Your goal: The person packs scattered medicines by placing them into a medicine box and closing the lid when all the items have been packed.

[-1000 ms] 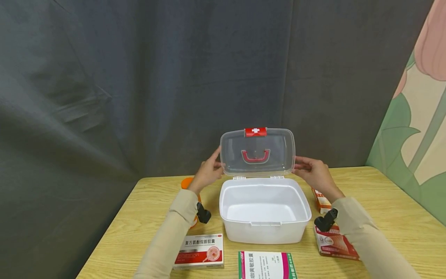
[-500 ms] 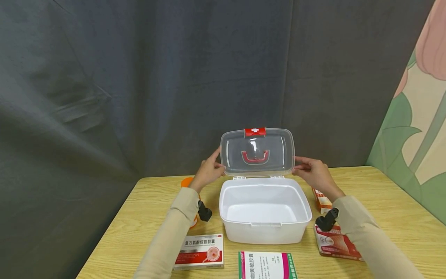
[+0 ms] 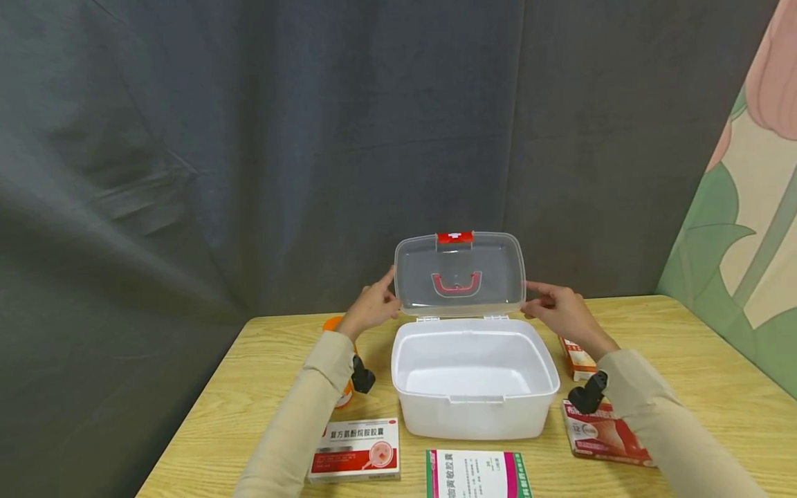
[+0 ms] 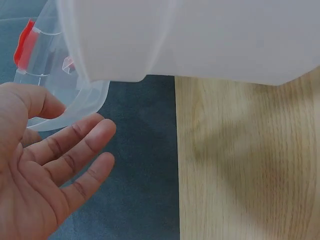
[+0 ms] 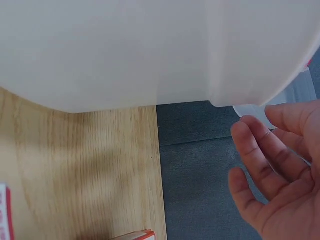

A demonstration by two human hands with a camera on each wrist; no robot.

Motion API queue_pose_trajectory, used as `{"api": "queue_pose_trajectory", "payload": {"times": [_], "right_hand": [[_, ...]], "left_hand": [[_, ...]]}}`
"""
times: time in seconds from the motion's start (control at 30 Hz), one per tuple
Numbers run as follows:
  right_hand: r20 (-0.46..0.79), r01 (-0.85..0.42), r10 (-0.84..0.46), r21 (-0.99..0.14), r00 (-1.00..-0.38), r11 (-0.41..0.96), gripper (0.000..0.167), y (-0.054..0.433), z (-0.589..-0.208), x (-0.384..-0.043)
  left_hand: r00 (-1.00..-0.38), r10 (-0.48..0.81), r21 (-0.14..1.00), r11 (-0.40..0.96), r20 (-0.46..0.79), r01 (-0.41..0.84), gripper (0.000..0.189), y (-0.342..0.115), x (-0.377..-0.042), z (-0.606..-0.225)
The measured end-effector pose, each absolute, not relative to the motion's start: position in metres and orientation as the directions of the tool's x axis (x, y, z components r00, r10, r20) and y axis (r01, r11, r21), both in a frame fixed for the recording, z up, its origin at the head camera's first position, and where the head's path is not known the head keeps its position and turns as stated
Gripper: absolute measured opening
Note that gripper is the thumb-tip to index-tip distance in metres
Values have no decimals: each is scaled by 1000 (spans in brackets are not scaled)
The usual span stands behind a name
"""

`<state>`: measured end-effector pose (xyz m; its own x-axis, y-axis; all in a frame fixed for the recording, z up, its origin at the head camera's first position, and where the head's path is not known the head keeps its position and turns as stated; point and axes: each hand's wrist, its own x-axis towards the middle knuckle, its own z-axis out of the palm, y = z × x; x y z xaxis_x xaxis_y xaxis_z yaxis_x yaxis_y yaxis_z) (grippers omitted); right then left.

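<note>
A white plastic first-aid box [image 3: 476, 418] stands on the table, its clear hinged lid [image 3: 417, 266] raised upright behind it. The lid bears a red latch [image 3: 455, 237] with a white cross and a red handle [image 3: 457, 285]. My left hand [image 3: 373, 308] pinches the lid's left edge; in the left wrist view the thumb [image 4: 45, 102] lies over the rim and the other fingers spread loosely. At the opposite edge my right hand [image 3: 565, 315] pinches the lid between thumb and index finger. The box wall hides part of that grip in the right wrist view. Nothing lies inside the box.
Medicine boxes lie about: a red-and-white one [image 3: 358, 449] front left, a green-and-white one [image 3: 476, 474] in front, a red one [image 3: 604, 432] and an orange-and-white one [image 3: 578, 358] at right. An orange container [image 3: 333, 324] is partly behind the left arm. A dark curtain [image 3: 373, 138] hangs behind the table.
The lid has tilted slightly backward, its top edge and latch sinking a little in the head view. Both hands have followed it, staying at its side edges.
</note>
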<state>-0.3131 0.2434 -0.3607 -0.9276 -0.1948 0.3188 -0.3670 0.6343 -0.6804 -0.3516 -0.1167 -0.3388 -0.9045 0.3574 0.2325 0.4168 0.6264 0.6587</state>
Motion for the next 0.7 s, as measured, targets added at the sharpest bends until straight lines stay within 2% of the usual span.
{"api": "queue_pose_trajectory", "payload": {"times": [0.7], "right_hand": [[294,-309,-134,-702,-946,641,48,236,-360,-313]], "left_hand": [[-922,327,652,656,208,380,72,-111,-353,-337]]}}
